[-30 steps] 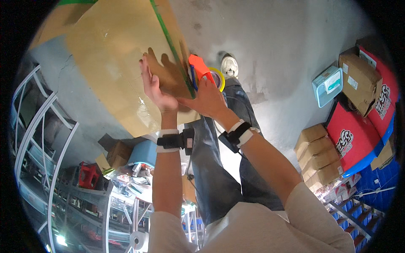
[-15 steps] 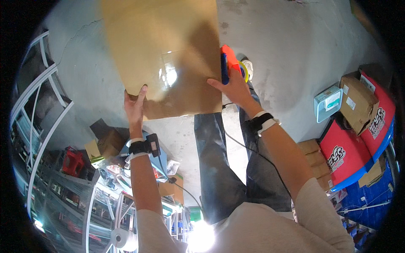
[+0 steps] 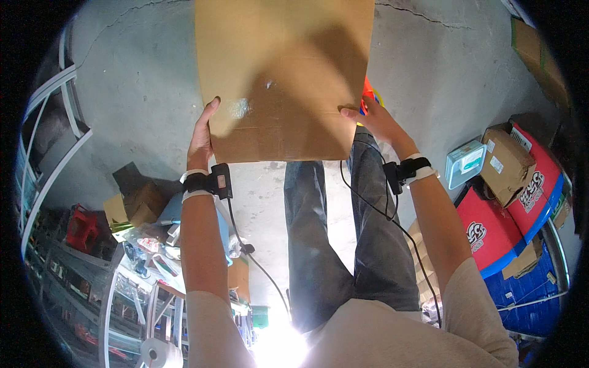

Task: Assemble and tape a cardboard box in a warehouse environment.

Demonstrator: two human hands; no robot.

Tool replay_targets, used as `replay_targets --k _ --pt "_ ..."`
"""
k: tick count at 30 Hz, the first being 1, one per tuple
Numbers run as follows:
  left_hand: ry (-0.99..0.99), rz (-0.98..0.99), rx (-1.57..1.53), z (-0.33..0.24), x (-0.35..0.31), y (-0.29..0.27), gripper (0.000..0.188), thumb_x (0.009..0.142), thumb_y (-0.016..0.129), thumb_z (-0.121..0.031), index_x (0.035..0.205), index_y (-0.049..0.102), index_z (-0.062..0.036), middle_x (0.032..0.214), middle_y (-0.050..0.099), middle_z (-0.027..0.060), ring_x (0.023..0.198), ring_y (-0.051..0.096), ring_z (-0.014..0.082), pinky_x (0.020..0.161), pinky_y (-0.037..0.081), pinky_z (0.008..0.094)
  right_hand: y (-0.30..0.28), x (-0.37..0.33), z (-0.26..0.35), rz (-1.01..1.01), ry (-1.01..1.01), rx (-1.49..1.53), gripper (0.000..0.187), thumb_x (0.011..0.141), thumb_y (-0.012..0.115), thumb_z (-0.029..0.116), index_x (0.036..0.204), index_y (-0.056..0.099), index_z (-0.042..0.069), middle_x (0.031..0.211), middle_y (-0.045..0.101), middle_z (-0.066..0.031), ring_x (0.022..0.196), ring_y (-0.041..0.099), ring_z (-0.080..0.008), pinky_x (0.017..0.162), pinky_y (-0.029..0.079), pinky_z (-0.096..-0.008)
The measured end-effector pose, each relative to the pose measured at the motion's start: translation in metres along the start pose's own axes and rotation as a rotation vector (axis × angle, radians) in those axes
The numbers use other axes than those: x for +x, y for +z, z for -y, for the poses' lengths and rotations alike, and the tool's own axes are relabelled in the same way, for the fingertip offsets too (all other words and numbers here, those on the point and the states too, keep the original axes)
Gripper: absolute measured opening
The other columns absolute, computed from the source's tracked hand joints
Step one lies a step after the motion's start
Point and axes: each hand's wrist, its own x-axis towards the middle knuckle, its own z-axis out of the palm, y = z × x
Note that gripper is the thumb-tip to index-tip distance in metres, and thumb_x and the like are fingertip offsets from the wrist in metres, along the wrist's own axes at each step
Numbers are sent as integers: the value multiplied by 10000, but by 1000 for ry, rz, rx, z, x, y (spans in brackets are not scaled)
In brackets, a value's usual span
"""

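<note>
A large brown cardboard box (image 3: 285,116) is held up in front of me, with shiny clear patches near its left side and a dark shadow across it. My left hand (image 3: 201,136) is closed on its left edge, thumb lying against the near face and the other fingers hidden behind. At the right edge, my right hand (image 3: 383,127) rests its thumb on the cardboard while its fingers are round a red-and-blue tape dispenser (image 3: 368,91) with a yellow roll. The cardboard and the hand cover most of the dispenser.
A metal rack (image 3: 58,83) stands at the left, above a red stool (image 3: 81,230) and an open carton (image 3: 146,205). To the right are a pale blue box (image 3: 464,164), a brown carton (image 3: 506,167) and red padded panels (image 3: 491,221). Black cables hang from both wrists.
The cardboard box has shifted right in the view, and both hands have moved right with it. The tape dispenser is now more hidden behind the box's right edge.
</note>
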Motion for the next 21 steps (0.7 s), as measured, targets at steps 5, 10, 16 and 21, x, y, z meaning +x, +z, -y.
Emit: replay_targets --k 5,10,16,21 --pt "102 12 124 5 -6 1 818 859 733 -567 1431 535 -18 1369 607 126 1246 565 256 1087 409 370 5 -9 11 -35 -74 100 699 900 745 498 1321 607 -42 1207 695 -173 1122 644 -250 1008 465 -360" --pt "117 54 9 43 -35 -26 720 948 685 -426 1479 484 17 1424 579 127 1327 517 241 1141 355 349 12 -46 8 -65 -117 57 638 922 704 449 1361 597 -1 1330 657 -219 1257 605 -333 1082 426 -406" --pt "226 -282 97 63 -171 -25 722 927 712 -442 1429 510 37 1429 562 168 1379 466 263 1196 298 394 7 -125 38 -76 -52 -118 730 912 677 533 1379 561 -17 1353 608 -255 1287 565 -403 1082 436 -448" --pt "369 -411 -101 34 -320 -28 759 918 714 -323 1510 417 47 1446 536 171 1365 480 283 1154 354 397 28 -148 117 102 -149 -129 695 929 676 510 1367 563 -17 1349 602 -252 1250 583 -409 1054 456 -451"
